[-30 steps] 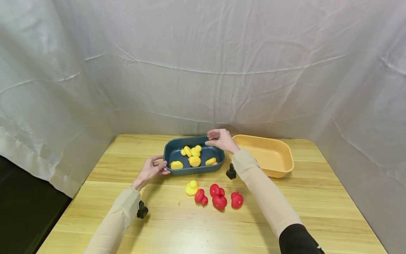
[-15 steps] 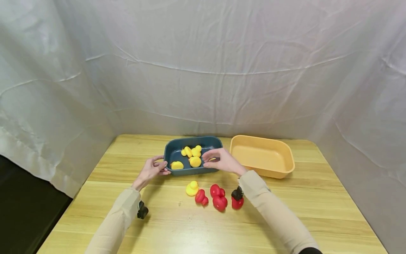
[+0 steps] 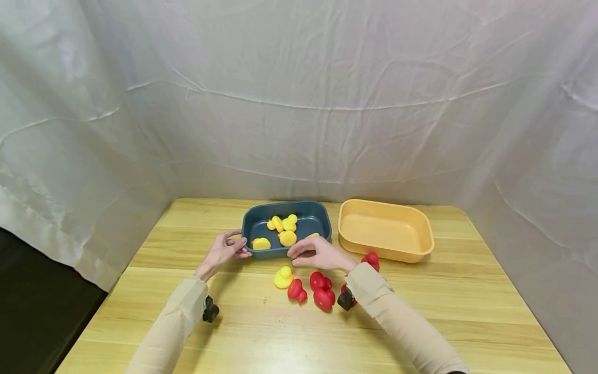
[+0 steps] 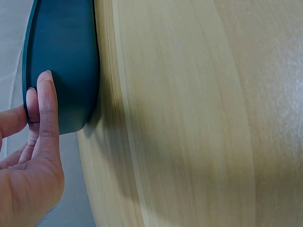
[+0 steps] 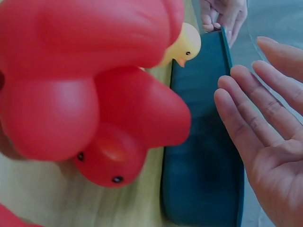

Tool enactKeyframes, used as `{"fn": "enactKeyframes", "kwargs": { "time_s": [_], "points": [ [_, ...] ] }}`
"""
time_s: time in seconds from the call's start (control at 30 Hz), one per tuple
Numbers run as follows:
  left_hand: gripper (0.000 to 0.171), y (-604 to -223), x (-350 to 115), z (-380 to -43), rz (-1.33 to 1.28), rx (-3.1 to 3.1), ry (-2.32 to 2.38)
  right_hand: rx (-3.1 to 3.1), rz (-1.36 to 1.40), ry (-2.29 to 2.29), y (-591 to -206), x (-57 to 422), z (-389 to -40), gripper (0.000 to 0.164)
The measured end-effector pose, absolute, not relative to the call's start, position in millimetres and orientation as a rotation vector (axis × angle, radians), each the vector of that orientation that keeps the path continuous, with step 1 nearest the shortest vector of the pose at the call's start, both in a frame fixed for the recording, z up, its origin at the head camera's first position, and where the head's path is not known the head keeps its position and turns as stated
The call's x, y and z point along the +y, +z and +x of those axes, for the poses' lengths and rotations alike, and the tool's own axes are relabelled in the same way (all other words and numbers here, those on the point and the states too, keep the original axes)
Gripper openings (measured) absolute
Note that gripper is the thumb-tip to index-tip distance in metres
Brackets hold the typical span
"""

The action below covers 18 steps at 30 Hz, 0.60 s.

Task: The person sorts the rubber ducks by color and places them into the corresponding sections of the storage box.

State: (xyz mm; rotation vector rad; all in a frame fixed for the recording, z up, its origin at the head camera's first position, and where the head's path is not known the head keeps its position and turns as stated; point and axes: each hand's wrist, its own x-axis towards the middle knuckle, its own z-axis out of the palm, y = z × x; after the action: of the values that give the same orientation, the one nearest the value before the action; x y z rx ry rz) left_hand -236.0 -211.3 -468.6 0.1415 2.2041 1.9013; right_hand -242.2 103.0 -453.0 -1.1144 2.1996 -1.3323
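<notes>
My left hand (image 3: 221,252) pinches the left end of a dark blue bin (image 3: 271,254); in the left wrist view its fingers (image 4: 47,104) lie along the outer wall. Several yellow rubber ducks (image 3: 287,238) lie inside the bin. Over the bin's front right edge hovers my right hand (image 3: 322,254), fingers extended and holding nothing, as the right wrist view also shows. One yellow rubber duck (image 3: 283,278) sits on the table in front of the bin. To its right are several red rubber ducks (image 3: 324,298), one partly covered by the right wrist camera.
A light orange bin (image 3: 383,252) stands right of the blue one, and another red duck (image 3: 371,261) sits at its front edge, partly behind the right sleeve. Pale curtains (image 3: 317,130) enclose the back and sides of the wooden table (image 3: 243,332).
My right hand has come from above the blue bin's back right side toward its front edge. The red duck by the orange bin has come into view from behind the arm. The left hand stays put.
</notes>
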Motion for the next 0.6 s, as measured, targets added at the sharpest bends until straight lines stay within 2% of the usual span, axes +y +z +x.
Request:
{"fn": "enactKeyframes", "kwargs": {
  "time_s": [0.6],
  "points": [
    [0.055, -467.5, -210.1, -235.4, 0.128, 2.204, 1.896, 2.128, -1.013, -1.213, -459.5, 92.8, -234.1, 0.042]
  ]
}}
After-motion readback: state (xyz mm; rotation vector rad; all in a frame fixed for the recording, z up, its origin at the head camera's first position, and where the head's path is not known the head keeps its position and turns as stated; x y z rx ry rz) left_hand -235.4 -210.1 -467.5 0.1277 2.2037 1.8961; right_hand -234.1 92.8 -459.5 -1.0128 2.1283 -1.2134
